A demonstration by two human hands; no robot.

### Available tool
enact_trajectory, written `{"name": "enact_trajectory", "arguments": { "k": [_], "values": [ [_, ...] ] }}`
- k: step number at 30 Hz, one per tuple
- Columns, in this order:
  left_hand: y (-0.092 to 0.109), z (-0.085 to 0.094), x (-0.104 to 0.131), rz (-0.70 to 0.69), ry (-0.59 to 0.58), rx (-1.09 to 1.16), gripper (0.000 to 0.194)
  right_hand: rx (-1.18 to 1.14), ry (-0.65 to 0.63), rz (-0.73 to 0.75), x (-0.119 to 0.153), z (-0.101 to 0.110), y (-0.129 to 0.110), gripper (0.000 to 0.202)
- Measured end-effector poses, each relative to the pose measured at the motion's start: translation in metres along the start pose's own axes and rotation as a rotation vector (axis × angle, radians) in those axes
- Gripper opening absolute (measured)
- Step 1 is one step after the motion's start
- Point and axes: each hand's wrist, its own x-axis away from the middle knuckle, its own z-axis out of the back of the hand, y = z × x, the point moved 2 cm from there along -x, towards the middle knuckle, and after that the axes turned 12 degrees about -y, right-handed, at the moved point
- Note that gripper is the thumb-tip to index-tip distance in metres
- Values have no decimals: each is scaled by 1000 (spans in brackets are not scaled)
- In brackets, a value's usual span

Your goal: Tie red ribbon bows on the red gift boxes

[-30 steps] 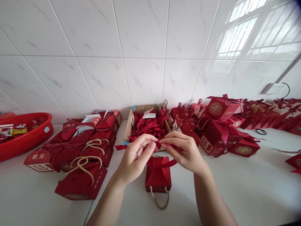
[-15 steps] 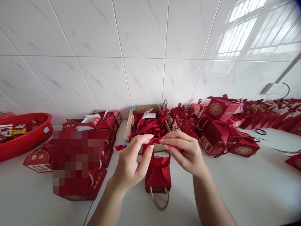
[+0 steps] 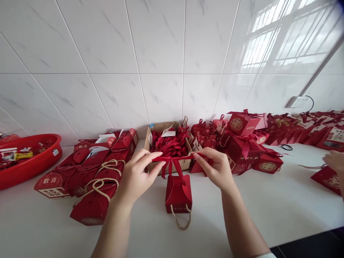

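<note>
A red ribbon (image 3: 177,157) is stretched sideways between my two hands, knotted in the middle with loops or tails hanging toward the box below. My left hand (image 3: 141,172) pinches its left side between thumb and fingers. On the other side, my right hand (image 3: 214,165) pinches the ribbon the same way. Beneath it stands a small red gift box (image 3: 178,195) on the white counter, its rope handle (image 3: 180,225) drooping toward me. Just behind the ribbon is a cardboard box (image 3: 147,141) full of red ribbons (image 3: 170,143).
Red gift boxes with rope handles (image 3: 94,206) are grouped at left, beside a red basin (image 3: 32,166) of wrapped sweets. At right, ribboned red boxes (image 3: 243,150) are piled up. Another person's hand (image 3: 334,161) is at the right edge near a red box (image 3: 326,179).
My hands have drawn apart, pulling the ribbon out taut to both sides. The view has shifted slightly, and another person's hand now shows at the right edge.
</note>
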Motion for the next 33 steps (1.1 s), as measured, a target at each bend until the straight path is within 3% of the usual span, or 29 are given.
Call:
{"name": "enact_trajectory", "arguments": {
  "k": [3,9,14,17,26,28,33],
  "values": [
    [-8,6,9,13,-43,-47,9,48,-5,-94,15,6,12,22],
    [-36,16,46,156,-127,-129,18,103,59,-392,64,28,59,34],
    [-68,2,82,408,-317,-233,22,103,145,-556,110,46,94,37],
    [-75,-10,96,461,-379,-264,23,85,164,-621,130,47,107,40],
    [-59,-36,114,567,-449,-304,19,39,201,-692,163,10,138,44],
    [-50,-46,125,585,-467,-269,12,56,191,-702,169,0,142,35],
    [-24,-70,164,631,-433,-137,27,118,180,-703,171,-8,141,26]
  ]
}}
